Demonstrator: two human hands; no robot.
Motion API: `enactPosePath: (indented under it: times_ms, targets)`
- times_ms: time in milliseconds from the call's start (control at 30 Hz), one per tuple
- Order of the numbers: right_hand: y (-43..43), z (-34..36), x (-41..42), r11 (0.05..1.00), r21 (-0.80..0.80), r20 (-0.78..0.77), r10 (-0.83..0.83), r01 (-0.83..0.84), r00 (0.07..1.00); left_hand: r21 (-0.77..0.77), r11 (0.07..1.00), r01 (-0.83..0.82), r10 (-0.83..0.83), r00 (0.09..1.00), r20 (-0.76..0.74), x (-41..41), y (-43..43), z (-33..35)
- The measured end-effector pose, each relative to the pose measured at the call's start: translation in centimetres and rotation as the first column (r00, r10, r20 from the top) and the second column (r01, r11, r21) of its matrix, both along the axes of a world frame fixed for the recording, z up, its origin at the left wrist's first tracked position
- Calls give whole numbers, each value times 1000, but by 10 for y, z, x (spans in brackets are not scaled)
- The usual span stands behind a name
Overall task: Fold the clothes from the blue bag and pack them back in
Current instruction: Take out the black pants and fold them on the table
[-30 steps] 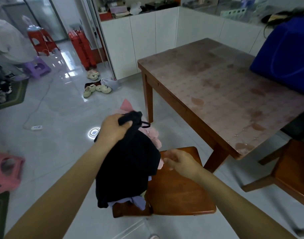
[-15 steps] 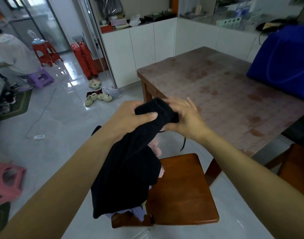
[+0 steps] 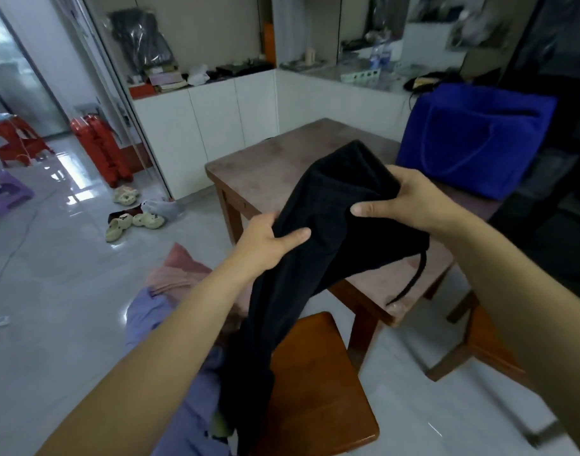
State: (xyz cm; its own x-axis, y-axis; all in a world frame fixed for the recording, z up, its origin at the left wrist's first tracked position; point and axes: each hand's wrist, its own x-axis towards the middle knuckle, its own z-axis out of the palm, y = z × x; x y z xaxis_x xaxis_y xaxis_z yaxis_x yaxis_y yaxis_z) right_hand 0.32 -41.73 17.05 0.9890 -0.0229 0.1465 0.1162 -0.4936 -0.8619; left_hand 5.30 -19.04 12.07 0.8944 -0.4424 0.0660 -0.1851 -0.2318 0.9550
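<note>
I've got the black drawstring fabric garment at frame centre, left hand and right hand both clenched on its bunched top, and that dangling black cord could snag the brown wooden table.

1 ea.: black garment, blue bag, table; 2 wooden chairs; 2 hands (left hand, right hand).
</note>
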Motion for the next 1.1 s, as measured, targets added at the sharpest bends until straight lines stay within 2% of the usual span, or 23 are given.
enactPosePath:
  times_ms: [100,200,333,500,567,633,667,733,767,833,900,1100]
  targets:
    - [-28,-3,-12,999,-31,-72,30,-33,997,-7,997,78,-79,996,-47,-3,-36,-5]
    - [-55,1,-18,987,-154,19,-42,45,999,-57,992,116,-121,989,-89,-5,-67,-3]
    - [-89,23,-21,957,-272,93,-79,102,993,-93,993,71,-77,995,-61,-10,-105,4]
    - [-116,36,-22,902,-423,-53,72,-88,996,-240,967,90,-79,995,53,-27,-151,33]
    - [-126,36,-20,883,-457,-99,70,-108,993,-260,964,65,-47,996,75,-26,-170,43]
    - [-136,31,-18,855,-515,-102,9,-60,995,-245,969,18,-2,998,67,-22,-188,45]
    - [-139,28,-17,803,-596,-47,-46,9,998,-248,969,-10,22,999,45,-19,-196,43]
    - [-145,14,-20,604,-757,221,-126,251,967,-292,956,-37,26,999,-39,-14,-209,38]
    - [-148,6,-23,522,-777,357,-96,352,929,-322,946,-47,14,994,-105,-11,-215,35]
    - [-155,-10,-30,444,-765,544,58,466,837,-368,928,-53,-43,968,-247,-5,-226,32]
    - [-166,-23,-33,431,-756,603,167,493,780,-372,928,-12,-120,937,-329,2,-237,30]
    - [-191,-32,-19,576,-718,543,114,390,832,-371,927,57,-205,905,-372,25,-270,28]
